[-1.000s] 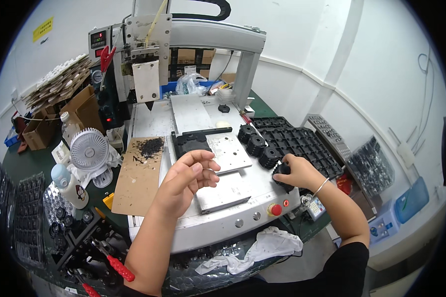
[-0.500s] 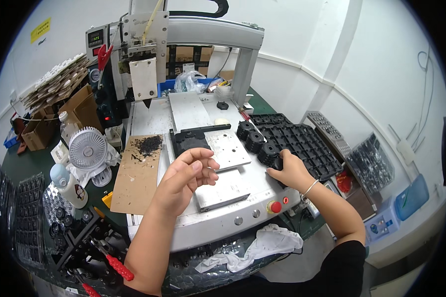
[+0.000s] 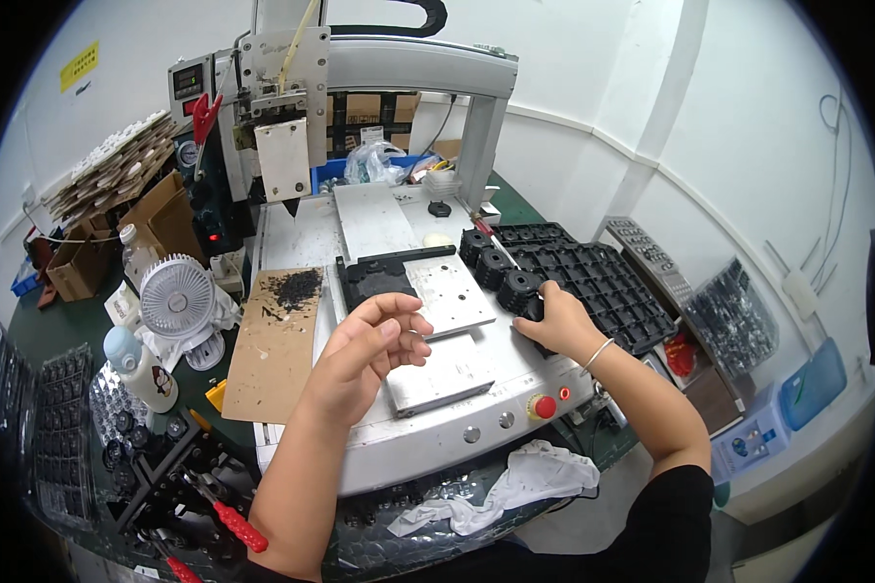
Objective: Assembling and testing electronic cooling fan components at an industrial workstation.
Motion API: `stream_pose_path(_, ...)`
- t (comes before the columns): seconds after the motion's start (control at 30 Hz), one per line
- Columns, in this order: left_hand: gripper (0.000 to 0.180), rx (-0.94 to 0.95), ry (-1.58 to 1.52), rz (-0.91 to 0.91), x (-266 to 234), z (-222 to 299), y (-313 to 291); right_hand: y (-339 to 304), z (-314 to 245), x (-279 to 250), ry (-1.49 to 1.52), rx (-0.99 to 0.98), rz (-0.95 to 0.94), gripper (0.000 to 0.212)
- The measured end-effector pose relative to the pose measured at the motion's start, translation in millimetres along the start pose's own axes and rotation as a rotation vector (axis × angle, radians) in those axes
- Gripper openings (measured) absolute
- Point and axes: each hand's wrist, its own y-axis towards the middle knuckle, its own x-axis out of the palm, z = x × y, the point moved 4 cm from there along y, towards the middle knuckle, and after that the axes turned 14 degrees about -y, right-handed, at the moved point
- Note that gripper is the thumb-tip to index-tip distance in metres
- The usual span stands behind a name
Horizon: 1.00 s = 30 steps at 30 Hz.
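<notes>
My right hand (image 3: 563,324) closes around the nearest stack of black round plastic parts (image 3: 519,287) on the machine's white bed; its fingertips are partly hidden behind the stack. Two more such stacks (image 3: 493,267) stand beyond it in a row. My left hand (image 3: 367,342) hovers, palm turned inward and fingers loosely curved apart, with nothing in it. Past its fingers sit a black fixture (image 3: 379,274) and a silver metal plate (image 3: 447,291). A black tray with many pockets (image 3: 593,282) lies to the right of the stacks.
The machine's dispensing head (image 3: 287,160) hangs over the bed. On the left are a brown board (image 3: 272,374) with black scraps, a white fan (image 3: 178,296), a bottle (image 3: 141,369) and red-handled clamps (image 3: 238,525). A red button (image 3: 542,406) and white cloth (image 3: 515,481) lie in front.
My right hand has shifted slightly left and away from me, and the nearest stack now sits closer to the others. My left hand keeps its pose.
</notes>
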Motion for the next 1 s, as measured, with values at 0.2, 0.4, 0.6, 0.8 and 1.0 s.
stream_pose_path(0.2,0.037,-0.004,0.005,0.007,1.1,1.0,-1.2,9.7,-4.4,0.1,-0.004,-0.038,0.051,0.057)
stream_pose_path(0.4,0.037,-0.008,0.006,0.003,0.8,0.0,0.2,5.2,-9.1,-11.3,0.011,0.017,-0.038,0.078)
stream_pose_path(0.6,0.037,-0.026,0.04,0.041,0.0,-0.8,-0.9,-12.1,-3.9,-23.2,-0.022,-0.003,0.328,0.084)
stream_pose_path(0.8,0.039,-0.069,0.105,0.05,-1.7,-7.1,1.2,-7.4,7.5,-26.9,0.061,0.01,0.335,0.079)
stream_pose_path(1.0,0.05,-0.279,0.149,0.087,10.9,-21.5,-4.1,-36.4,-60.0,-77.1,0.926,-0.346,0.157,0.089)
